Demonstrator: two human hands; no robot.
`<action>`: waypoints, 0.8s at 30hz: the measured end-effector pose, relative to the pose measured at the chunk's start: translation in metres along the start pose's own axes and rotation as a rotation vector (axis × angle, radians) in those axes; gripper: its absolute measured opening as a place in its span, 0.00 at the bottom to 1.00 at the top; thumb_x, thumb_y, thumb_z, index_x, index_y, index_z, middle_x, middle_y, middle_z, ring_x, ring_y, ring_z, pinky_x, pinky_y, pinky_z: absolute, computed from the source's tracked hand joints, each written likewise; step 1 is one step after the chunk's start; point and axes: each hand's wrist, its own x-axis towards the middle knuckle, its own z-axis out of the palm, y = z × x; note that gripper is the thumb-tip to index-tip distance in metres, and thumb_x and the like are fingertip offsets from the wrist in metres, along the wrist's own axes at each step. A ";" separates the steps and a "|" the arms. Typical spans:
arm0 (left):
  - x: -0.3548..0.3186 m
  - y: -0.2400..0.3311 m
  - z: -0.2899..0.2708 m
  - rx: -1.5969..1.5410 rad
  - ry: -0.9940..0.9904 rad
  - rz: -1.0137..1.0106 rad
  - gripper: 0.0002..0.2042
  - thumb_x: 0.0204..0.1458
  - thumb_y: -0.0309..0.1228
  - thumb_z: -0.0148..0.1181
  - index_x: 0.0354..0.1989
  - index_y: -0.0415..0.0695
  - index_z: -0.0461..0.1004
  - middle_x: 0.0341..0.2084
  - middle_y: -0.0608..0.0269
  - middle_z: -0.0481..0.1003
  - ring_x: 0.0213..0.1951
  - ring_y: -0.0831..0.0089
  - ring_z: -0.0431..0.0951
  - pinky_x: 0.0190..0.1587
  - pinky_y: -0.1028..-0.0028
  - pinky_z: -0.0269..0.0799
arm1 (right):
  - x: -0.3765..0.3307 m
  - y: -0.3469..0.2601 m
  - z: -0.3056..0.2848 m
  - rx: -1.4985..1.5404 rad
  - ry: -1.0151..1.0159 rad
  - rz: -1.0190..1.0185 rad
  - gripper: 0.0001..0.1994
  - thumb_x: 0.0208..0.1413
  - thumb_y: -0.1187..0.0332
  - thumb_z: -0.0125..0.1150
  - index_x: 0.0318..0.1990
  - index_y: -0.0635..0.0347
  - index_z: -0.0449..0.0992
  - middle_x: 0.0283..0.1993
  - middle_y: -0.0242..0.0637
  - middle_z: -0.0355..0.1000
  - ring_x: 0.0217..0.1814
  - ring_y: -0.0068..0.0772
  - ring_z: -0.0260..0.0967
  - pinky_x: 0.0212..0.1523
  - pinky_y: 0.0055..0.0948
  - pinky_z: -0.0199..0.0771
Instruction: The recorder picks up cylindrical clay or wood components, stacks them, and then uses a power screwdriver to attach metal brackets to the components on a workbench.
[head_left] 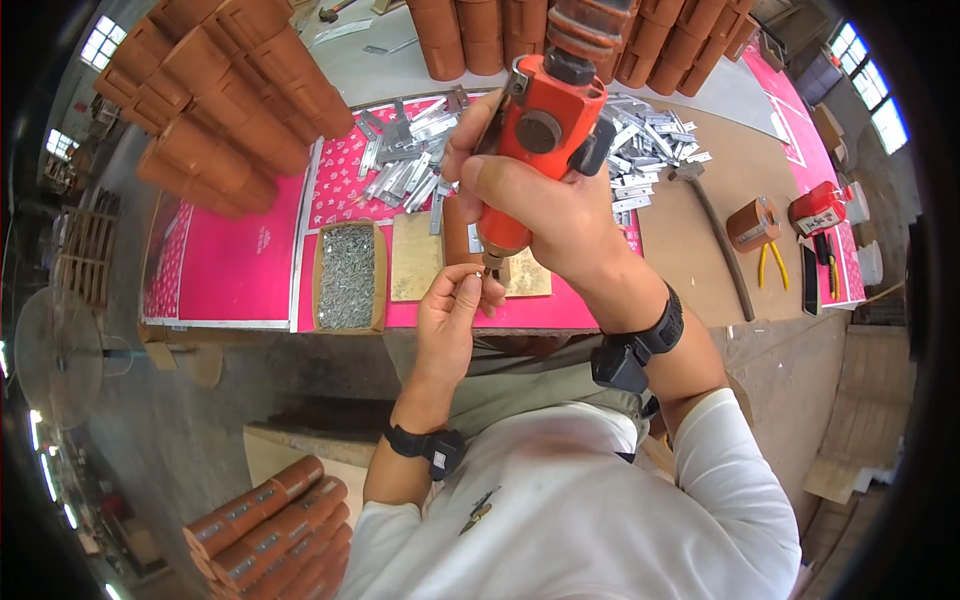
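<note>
My right hand (545,205) is wrapped around a red power screwdriver (541,105), its tip pointing down and toward me. Just below the tip, the fingers of my left hand (450,310) pinch a small screw (479,274). Behind my fingers, a reddish-brown cylindrical piece (456,228) lies on a wooden board (417,270), mostly hidden by the tool and my hands. Left of the board stands a cardboard box (381,300) full of small screws (348,270). Loose metal hinges (405,165) are heaped beyond the board.
Stacks of brown cylinders (225,95) rise at the far left, with more (445,40) at the back. A hammer (715,225), yellow-handled pliers (773,267), a single cylinder (750,226) and a red bottle (818,208) lie rightward. More cylinders (265,525) are piled low on my left.
</note>
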 end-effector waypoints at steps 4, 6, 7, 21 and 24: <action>-0.001 -0.009 0.004 -0.037 -0.016 0.017 0.08 0.69 0.32 0.52 0.49 0.42 0.72 0.36 0.60 0.80 0.38 0.71 0.79 0.41 0.72 0.72 | 0.000 -0.004 0.002 -0.018 0.009 -0.015 0.09 0.50 0.76 0.58 0.39 0.67 0.74 0.33 0.40 0.76 0.28 0.27 0.74 0.30 0.28 0.76; -0.001 -0.010 0.007 -0.126 -0.013 0.052 0.08 0.69 0.32 0.52 0.49 0.43 0.72 0.36 0.60 0.80 0.38 0.70 0.79 0.43 0.71 0.72 | 0.000 -0.003 0.002 -0.014 0.013 -0.021 0.09 0.50 0.76 0.58 0.39 0.67 0.74 0.33 0.41 0.76 0.28 0.27 0.74 0.30 0.28 0.76; -0.001 -0.011 0.009 -0.127 -0.014 0.052 0.08 0.69 0.32 0.52 0.49 0.43 0.72 0.36 0.60 0.80 0.38 0.70 0.79 0.43 0.71 0.72 | -0.001 -0.002 0.001 -0.009 0.019 -0.026 0.09 0.50 0.76 0.57 0.39 0.67 0.74 0.33 0.41 0.76 0.28 0.27 0.74 0.30 0.28 0.76; -0.003 -0.014 0.017 -0.219 -0.001 0.122 0.10 0.69 0.33 0.52 0.51 0.41 0.73 0.36 0.60 0.80 0.38 0.73 0.79 0.43 0.72 0.72 | -0.001 -0.002 0.000 0.006 0.054 -0.036 0.09 0.48 0.77 0.57 0.38 0.67 0.74 0.33 0.42 0.76 0.26 0.29 0.74 0.30 0.28 0.77; -0.004 -0.015 0.018 -0.208 0.002 0.120 0.10 0.69 0.32 0.52 0.50 0.40 0.74 0.36 0.60 0.80 0.39 0.74 0.79 0.44 0.73 0.72 | -0.002 -0.004 -0.001 0.012 0.050 -0.034 0.09 0.48 0.77 0.57 0.38 0.68 0.74 0.32 0.42 0.76 0.26 0.29 0.74 0.30 0.28 0.77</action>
